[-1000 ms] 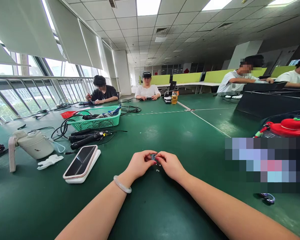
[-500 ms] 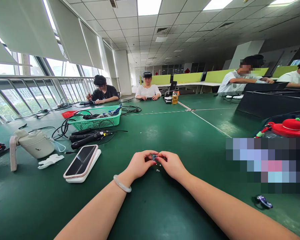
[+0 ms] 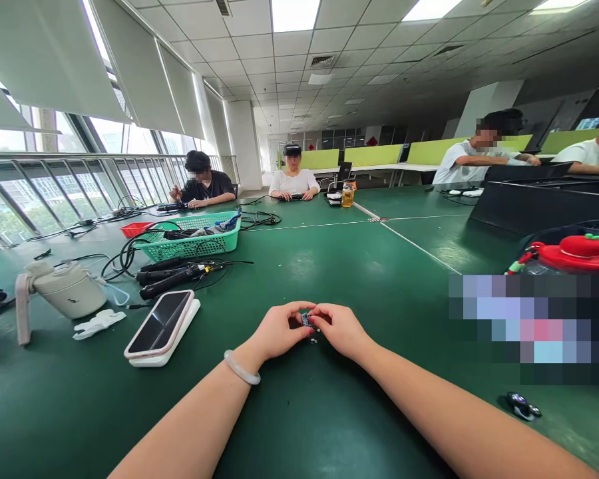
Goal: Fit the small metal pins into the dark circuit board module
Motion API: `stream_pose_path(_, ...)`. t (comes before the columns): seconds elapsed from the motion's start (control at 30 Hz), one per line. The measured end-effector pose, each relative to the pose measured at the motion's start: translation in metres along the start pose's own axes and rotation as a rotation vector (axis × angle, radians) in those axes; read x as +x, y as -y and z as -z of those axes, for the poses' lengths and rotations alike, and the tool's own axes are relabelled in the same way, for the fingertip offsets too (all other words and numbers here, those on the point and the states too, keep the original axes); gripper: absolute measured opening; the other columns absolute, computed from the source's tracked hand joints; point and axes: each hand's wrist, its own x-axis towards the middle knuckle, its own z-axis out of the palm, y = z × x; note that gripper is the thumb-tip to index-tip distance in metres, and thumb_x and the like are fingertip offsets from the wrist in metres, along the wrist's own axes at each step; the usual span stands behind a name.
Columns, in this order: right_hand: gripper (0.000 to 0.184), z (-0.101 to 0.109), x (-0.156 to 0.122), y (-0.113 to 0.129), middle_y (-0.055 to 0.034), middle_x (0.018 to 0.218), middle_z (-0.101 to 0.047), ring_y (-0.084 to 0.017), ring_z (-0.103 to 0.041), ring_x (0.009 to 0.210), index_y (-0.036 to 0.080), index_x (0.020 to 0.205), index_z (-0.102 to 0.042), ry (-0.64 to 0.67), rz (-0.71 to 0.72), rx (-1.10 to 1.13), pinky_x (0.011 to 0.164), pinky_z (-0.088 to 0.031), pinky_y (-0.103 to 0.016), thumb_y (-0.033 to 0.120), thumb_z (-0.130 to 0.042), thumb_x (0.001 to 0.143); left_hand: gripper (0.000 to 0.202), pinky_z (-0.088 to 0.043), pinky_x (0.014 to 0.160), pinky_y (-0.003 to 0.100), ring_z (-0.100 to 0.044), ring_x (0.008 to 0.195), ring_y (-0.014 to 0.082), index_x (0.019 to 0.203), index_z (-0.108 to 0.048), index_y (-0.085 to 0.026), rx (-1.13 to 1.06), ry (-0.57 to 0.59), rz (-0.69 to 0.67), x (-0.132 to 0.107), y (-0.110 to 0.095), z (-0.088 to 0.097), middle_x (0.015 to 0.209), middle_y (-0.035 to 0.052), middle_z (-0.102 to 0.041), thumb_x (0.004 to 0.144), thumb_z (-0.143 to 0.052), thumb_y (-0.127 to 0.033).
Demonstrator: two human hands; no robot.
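Observation:
Between my two hands, just above the green table (image 3: pixel 299 266), is a tiny blue-grey piece that looks like a small circuit board (image 3: pixel 305 319). My left hand (image 3: pixel 279 328) pinches it from the left with thumb and fingers; a pale bangle (image 3: pixel 242 368) circles that wrist. From the other side my right hand (image 3: pixel 343 327) closes thumb and forefinger on the piece, partly covering it. Small white bits (image 3: pixel 314 340) lie on the table just below the fingertips, too small to make out.
To the left are a phone (image 3: pixel 162 322) on a white case, crumpled tissue (image 3: pixel 98 323), a beige cup (image 3: pixel 70 289), black tools with cables (image 3: pixel 172 283) and a green basket (image 3: pixel 190 246). A red-lidded bottle (image 3: pixel 576 254) and small dark object (image 3: pixel 522 406) are at right. Several people sit beyond.
The small board has tilted between my fingers, and my hands have shifted slightly. The view has moved a little; the things on the table remain in place.

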Motion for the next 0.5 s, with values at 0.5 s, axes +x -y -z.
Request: stream_pose_path(0.5,0.021,0.0017,-0.0005,0.0049,-0.0006,0.076,-0.067,-0.015,-0.057,0.069,0.019,0.078,-0.067,0.026,0.024,-0.067,0.066,-0.042,-0.027,0.028,-0.049,0.084,0.040,-0.046,0.070,0.025,-0.058,0.070,0.0136,0.113,-0.062,-0.022,0.196,-0.041,-0.022,-0.0003,-0.0032,-0.0017,0.082,0.0012,-0.067,0.074,-0.056,-0.024)
